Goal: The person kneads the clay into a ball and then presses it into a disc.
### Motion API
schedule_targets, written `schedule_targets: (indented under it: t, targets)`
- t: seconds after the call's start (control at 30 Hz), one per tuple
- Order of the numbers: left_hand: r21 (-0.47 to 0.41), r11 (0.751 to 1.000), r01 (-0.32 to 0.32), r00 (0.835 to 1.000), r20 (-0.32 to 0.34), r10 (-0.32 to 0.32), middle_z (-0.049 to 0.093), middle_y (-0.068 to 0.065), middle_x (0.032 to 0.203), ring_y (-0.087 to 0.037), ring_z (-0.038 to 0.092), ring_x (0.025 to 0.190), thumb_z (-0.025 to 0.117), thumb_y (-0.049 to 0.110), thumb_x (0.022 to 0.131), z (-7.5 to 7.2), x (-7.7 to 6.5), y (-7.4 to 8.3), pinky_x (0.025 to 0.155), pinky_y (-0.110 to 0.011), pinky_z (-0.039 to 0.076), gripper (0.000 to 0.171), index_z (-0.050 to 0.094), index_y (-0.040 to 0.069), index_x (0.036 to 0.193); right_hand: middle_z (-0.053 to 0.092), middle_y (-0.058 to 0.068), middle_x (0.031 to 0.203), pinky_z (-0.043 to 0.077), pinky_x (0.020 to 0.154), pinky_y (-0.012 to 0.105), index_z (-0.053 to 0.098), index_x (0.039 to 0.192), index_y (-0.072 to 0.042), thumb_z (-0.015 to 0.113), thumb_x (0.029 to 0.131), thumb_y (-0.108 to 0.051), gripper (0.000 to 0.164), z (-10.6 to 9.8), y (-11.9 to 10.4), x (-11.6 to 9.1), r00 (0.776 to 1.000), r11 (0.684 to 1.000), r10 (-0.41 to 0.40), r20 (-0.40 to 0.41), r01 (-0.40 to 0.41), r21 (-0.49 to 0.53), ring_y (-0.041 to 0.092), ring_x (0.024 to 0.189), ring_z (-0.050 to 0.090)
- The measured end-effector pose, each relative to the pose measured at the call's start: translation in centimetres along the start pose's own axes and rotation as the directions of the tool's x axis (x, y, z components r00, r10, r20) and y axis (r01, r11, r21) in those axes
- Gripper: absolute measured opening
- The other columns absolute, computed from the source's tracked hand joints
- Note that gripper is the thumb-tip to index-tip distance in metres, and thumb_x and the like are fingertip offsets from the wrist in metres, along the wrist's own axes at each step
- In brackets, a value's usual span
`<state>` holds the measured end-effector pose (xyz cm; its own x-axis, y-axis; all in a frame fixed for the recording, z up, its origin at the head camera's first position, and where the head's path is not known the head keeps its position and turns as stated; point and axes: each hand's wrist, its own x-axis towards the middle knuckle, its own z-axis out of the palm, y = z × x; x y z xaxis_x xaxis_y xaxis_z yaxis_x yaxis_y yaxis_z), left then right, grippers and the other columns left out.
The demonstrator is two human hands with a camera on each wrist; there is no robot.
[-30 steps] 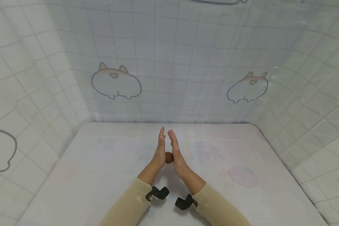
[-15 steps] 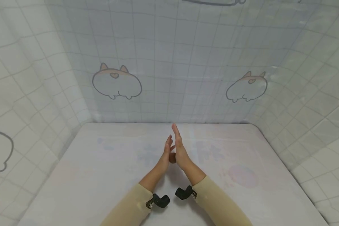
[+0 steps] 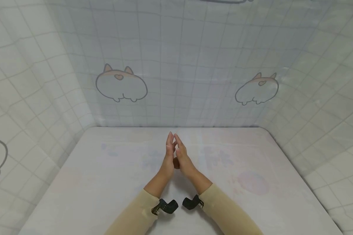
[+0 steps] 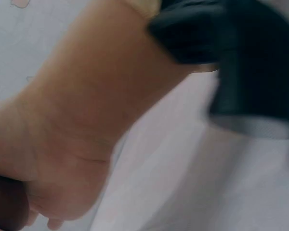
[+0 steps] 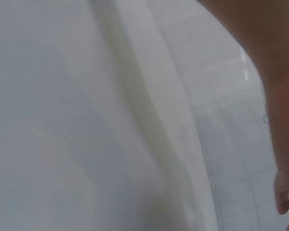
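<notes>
A small brown ball (image 3: 176,163) sits between the two palms, partly covered by them in the head view. My left hand (image 3: 167,161) presses on its left side, fingers straight and pointing away from me. From the other side my right hand (image 3: 186,164) presses with straight fingers too. The fingertips of both hands lean close together above the ball. In the left wrist view, the dark ball shows at the lower left corner against the heel of a hand. The right wrist view catches only a wrist and some fingers at its right edge, without the ball.
The hands are over a white table (image 3: 106,182) with faint pastel prints. A black wrist camera (image 3: 168,206) is fixed at the left sleeve, another black camera (image 3: 191,203) at the right. Pale grid-patterned sheeting (image 3: 179,65) with cartoon drawings encloses the back and sides.
The hands slide against each other with the ball between the palms. The right hand went forward, then came back, while the left went back and then forward. Both stay straight-fingered.
</notes>
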<state>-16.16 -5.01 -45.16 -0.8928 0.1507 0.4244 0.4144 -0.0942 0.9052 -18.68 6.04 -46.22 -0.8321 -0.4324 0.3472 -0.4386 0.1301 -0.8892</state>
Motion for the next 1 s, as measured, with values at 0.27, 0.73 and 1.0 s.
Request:
schedule_targets:
  t: [0.27, 0.73, 1.0]
  targets:
    - [0.046, 0.998, 0.038, 0.998, -0.051, -0.035, -0.005, 0.001, 0.168, -0.029, 0.007, 0.153, 0.008, 0.078, 0.094, -0.6, 1.0, -0.3, 0.112, -0.072, 0.006, 0.086, -0.008, 0.026, 0.161, -0.002, 0.011, 0.167, 0.006, 0.115, 0.067, -0.001, 0.162, -0.011, 0.012, 0.099, -0.072, 0.088, 0.9, -0.8, -1.1, 0.986, 0.985, -0.167, -0.007, 0.167, 0.049, 0.033, 0.152, -0.001]
    - [0.116, 0.98, 0.163, 0.983, 0.063, -0.171, -0.005, -0.01, 0.167, -0.04, 0.007, 0.151, 0.005, 0.072, 0.098, -0.3, 0.6, -1.4, 0.112, -0.071, 0.006, 0.083, -0.006, 0.019, 0.162, 0.001, 0.01, 0.167, 0.005, 0.115, 0.066, -0.007, 0.161, -0.014, 0.013, 0.097, -0.075, 0.091, -0.5, -2.6, -0.9, 0.971, 0.967, -0.223, -0.09, 0.231, 0.103, 0.03, 0.153, 0.003]
    - [0.137, 0.978, 0.159, 0.969, 0.169, -0.181, -0.008, -0.013, 0.167, -0.044, 0.01, 0.15, -0.002, 0.062, 0.102, 0.2, -0.3, -1.6, 0.111, -0.073, 0.008, 0.075, -0.008, 0.018, 0.161, 0.001, 0.0, 0.167, 0.006, 0.113, 0.069, -0.007, 0.162, -0.02, 0.011, 0.095, -0.078, 0.09, -2.0, -2.3, 0.5, 0.985, 0.986, -0.123, -0.124, 0.136, 0.101, 0.023, 0.153, 0.001]
